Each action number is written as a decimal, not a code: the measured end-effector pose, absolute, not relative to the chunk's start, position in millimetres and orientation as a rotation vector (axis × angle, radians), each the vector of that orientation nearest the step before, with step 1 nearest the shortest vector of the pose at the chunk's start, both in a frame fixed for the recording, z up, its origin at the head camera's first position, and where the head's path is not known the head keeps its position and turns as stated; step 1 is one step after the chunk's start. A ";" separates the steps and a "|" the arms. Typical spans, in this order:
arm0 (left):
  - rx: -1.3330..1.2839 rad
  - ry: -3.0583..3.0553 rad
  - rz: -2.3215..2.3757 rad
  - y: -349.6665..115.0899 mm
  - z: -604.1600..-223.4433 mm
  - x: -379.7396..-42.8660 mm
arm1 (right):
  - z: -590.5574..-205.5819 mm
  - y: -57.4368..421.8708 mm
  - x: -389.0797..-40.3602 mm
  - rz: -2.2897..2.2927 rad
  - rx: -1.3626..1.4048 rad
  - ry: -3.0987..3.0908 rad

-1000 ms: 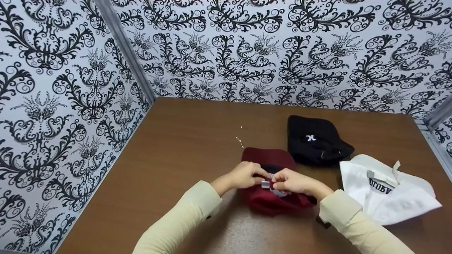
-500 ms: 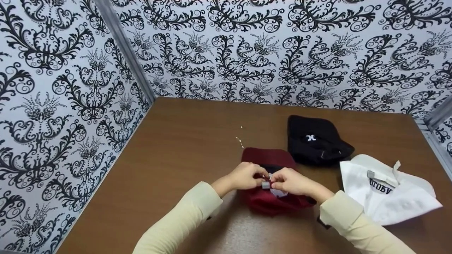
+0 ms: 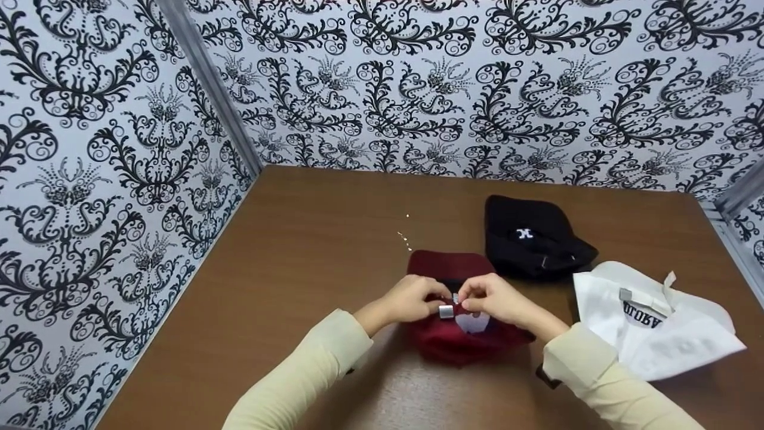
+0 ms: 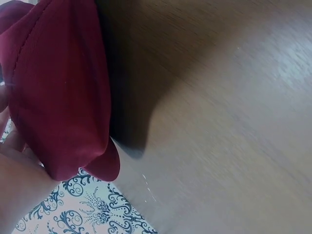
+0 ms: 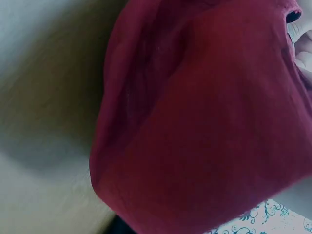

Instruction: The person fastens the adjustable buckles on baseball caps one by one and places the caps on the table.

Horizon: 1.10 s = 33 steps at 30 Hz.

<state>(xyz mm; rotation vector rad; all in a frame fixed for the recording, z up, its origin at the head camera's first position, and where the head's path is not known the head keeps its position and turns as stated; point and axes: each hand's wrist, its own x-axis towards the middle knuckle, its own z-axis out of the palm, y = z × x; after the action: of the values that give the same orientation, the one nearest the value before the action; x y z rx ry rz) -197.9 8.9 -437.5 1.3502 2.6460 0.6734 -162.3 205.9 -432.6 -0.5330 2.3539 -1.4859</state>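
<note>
A dark red baseball cap [image 3: 447, 345] lies on the table between both hands, its brim [image 3: 450, 263] pointing away from me. My left hand [image 3: 409, 298] pinches the cap's back strap beside a silver buckle [image 3: 446, 311]. Just right of the buckle, the fingertips of my right hand [image 3: 501, 300] pinch the strap. A pale patch [image 3: 473, 323] shows inside the cap below the right hand. In the left wrist view the crown [image 4: 63, 87] hides most of the left fingers. Red cloth [image 5: 209, 122] fills much of the right wrist view, with the fingers only partly visible at its edge.
A black cap [image 3: 528, 233] with a small white emblem lies behind the red one on the brown table [image 3: 298, 251]. To the right lies a white cap [image 3: 662, 334] with a buckled strap. Patterned walls [image 3: 418, 89] enclose the back and sides.
My right hand has lifted slightly and its fingers have shifted at the strap, showing more of the pale patch. The left hand and buckle have moved a little left. The other caps lie as before.
</note>
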 end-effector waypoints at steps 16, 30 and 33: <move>1.260 2.642 0.890 7.8 -440.7 -198.2 | -438.5 200.0 -159.3 -1.617 -0.427 2.150; 1.174 2.686 0.965 9.6 -443.9 -195.0 | -437.3 193.5 -154.6 -1.689 -0.299 2.169; 1.180 2.715 0.933 9.0 -442.9 -194.8 | -436.1 199.2 -156.9 -1.662 -0.282 2.191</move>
<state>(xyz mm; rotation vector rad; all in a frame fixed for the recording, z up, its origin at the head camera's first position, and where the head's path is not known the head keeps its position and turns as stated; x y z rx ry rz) -194.8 9.0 -442.9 1.1797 2.7146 0.9330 -156.9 199.2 -436.1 -0.2822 2.1908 -1.6622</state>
